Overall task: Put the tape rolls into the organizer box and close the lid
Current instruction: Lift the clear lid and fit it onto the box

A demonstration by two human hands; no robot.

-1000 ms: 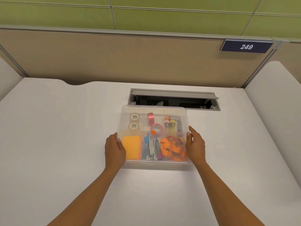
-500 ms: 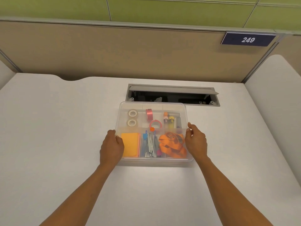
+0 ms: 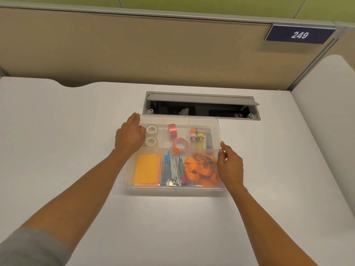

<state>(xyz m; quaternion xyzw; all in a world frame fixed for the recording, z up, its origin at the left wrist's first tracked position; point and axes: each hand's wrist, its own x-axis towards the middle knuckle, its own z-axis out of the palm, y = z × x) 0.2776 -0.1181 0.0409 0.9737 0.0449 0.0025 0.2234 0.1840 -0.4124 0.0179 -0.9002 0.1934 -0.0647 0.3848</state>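
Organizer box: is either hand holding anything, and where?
Nothing lifted. Left hand lies on the lid near its far-left corner; right hand grips the organizer box right edge.

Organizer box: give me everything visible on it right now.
The organizer box is a clear, frosted plastic rectangle with rounded corners, flat on the white desk just in front of the open cable hatch. Its translucent lid lies on top; whether it is latched cannot be told. Dividers split it into compartments holding two white tape rolls, pink tape, markers, orange notes, metal tools and an orange strap. The left hand rests on the far-left corner, the right hand on the right edge.
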